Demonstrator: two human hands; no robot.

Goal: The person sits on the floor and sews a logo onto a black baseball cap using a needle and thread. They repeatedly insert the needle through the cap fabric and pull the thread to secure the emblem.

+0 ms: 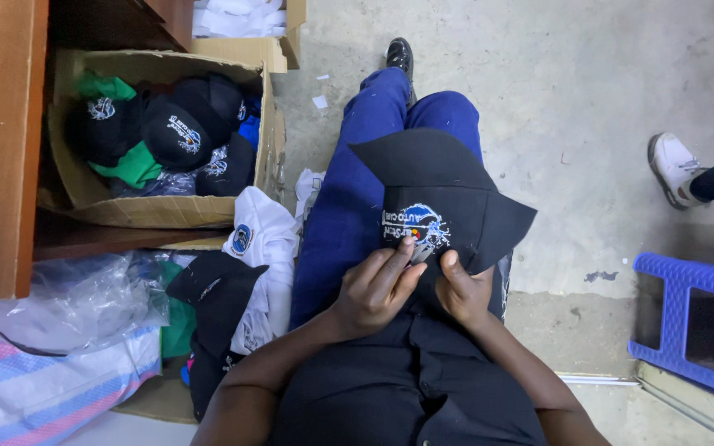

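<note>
Working the embroidered front of a black cap [448,198] on my lap

My left hand [373,289] pinches at the stitched emblem [416,229], my right hand [463,289] clamps the cap's near edge; best I keep the panel taut and pick lightly. Left of the cap: one cardboard box [159,211] with about five black caps showing, one white cap [259,231] just beside; right of it, one blue crate [687,322]
</note>
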